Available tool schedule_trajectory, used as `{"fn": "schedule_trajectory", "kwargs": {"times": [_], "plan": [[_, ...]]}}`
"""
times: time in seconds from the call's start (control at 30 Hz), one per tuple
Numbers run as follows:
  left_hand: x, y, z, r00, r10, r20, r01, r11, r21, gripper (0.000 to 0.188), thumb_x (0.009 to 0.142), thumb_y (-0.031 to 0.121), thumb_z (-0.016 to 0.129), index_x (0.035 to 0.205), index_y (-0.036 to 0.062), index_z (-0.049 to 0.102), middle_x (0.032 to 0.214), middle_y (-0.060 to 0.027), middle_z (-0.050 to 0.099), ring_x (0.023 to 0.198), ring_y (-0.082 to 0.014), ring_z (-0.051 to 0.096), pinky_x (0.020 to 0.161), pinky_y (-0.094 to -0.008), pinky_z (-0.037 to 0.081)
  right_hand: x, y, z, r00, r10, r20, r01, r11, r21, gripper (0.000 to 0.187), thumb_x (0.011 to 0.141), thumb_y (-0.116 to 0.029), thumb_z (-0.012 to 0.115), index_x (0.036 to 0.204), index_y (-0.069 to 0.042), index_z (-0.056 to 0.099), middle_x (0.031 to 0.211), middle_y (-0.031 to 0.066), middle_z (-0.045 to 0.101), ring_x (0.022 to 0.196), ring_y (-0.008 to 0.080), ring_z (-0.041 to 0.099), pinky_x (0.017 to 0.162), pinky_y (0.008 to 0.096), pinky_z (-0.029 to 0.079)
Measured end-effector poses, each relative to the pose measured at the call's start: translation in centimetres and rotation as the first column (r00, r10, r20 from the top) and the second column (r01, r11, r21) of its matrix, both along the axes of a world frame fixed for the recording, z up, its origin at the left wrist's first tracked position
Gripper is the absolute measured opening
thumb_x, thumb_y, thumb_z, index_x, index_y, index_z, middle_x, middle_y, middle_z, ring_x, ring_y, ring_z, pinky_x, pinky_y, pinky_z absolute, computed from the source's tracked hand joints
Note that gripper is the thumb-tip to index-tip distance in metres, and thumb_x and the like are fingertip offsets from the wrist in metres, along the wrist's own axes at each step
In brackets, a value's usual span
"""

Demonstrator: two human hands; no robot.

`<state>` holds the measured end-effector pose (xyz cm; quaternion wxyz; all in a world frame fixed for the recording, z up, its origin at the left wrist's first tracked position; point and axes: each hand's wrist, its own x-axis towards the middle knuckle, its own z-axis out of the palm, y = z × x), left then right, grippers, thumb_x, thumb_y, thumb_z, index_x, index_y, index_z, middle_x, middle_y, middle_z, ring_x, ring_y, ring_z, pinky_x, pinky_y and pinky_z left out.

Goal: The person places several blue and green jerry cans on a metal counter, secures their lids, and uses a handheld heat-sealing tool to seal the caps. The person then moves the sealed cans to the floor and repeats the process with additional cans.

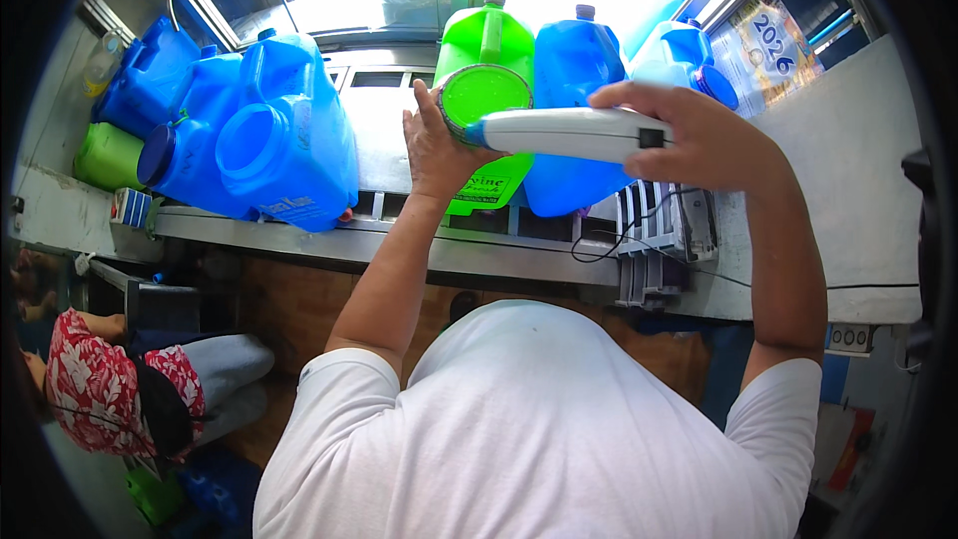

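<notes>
A green water jug [489, 35] stands on the counter in front of me, its round green cap [486, 95] facing me. A dark band runs around the cap's rim. My left hand [441, 150] cups the left and lower side of the cap, fingers pointing upward along the rim. My right hand [689, 135] grips the rear of a white heat gun [559, 134], whose blue nozzle reaches the cap's lower edge. Whether the nozzle touches it, I cannot tell. A blue jug [579, 65] stands just right of the green one, partly behind the heat gun.
Several blue jugs [299, 155] crowd the counter's left, beside a green container [108, 157]. A pale blue jug [671, 55] stands at right. Near a grey rack [654, 250], a black cord [733, 281] crosses the counter. Another person [120, 379] is at the lower left.
</notes>
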<state>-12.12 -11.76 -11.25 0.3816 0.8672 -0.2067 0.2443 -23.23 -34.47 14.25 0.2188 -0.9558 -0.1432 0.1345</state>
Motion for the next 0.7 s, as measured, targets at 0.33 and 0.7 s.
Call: {"fn": "schedule_trajectory", "kwargs": {"times": [0.33, 0.7], "plan": [[1.4, 2.1, -0.8, 0.979, -0.201, -0.017, 0.201, 0.979, 0.002, 0.150, 0.053, 0.051, 0.092, 0.152, 0.0174, -0.016, 0.140, -0.0109, 0.051, 0.130, -0.0343, 0.050, 0.115, -0.0650, 0.014, -7.9, -7.3, -8.5, 0.915, -0.399, -0.065, 0.393, 0.838, 0.379, 0.060, 0.079, -0.015, 0.072, 0.136, -0.012, 0.054, 0.110, 0.0083, 0.062, 0.093, 0.0140, 0.059, 0.085, 0.0308, 0.050], [-0.8, 2.2, -0.5, 0.981, -0.012, 0.194, 0.012, 1.000, 0.002, 0.131, 0.057, 0.059, 0.086, 0.153, 0.0084, 0.013, 0.122, -0.0162, 0.063, 0.124, -0.0368, 0.052, 0.109, -0.0543, 0.030, -11.4, -4.2, -15.0, 0.911, -0.396, -0.116, 0.377, 0.683, 0.626, 0.063, 0.081, -0.011, 0.070, 0.140, -0.007, 0.049, 0.121, 0.0077, 0.059, 0.109, 0.0151, 0.056, 0.097, 0.0316, 0.045]]}}
